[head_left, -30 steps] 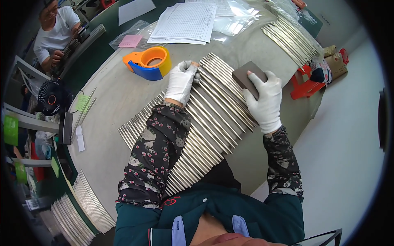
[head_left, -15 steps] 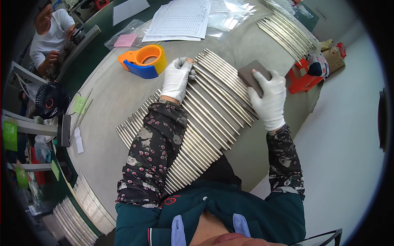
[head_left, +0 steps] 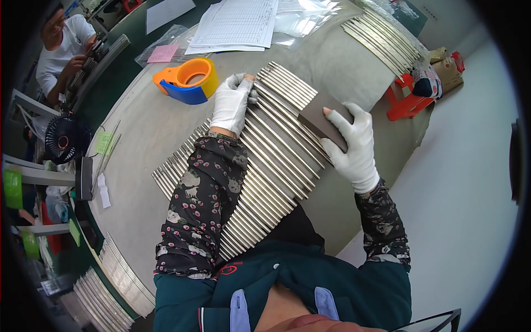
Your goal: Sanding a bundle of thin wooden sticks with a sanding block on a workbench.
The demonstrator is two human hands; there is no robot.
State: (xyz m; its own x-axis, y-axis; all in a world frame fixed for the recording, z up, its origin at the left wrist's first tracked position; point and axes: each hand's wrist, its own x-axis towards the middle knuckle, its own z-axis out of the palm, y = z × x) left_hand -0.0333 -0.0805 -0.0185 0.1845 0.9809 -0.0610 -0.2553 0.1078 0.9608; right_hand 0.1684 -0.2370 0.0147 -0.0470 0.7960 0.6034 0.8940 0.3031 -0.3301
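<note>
A row of shiny metal rods (head_left: 271, 157) lies side by side on the table, spread slantwise before me. My left hand (head_left: 231, 104), in a white glove with bare fingertips, is closed at the upper ends of some rods, thumb and fingers pinched together there. My right hand (head_left: 354, 144), gloved likewise, grips a dark grey-brown rectangular block (head_left: 325, 120), perhaps a sanding block. The block rests across the rods on the right side of the row and hides parts of them. My left forearm covers the rods at the left.
A yellow-orange and blue tape dispenser (head_left: 188, 80) stands beyond my left hand. Printed sheets (head_left: 235, 25) and plastic bags (head_left: 298, 22) lie farther back. More rods (head_left: 381, 41) lie far right, near a red stool (head_left: 406, 102). A small black fan (head_left: 63, 138) and a co-worker (head_left: 63, 50) are at left.
My right hand has brought the block left and slightly down, onto the rods. The left hand keeps its hold; the whole view has shifted a little.
</note>
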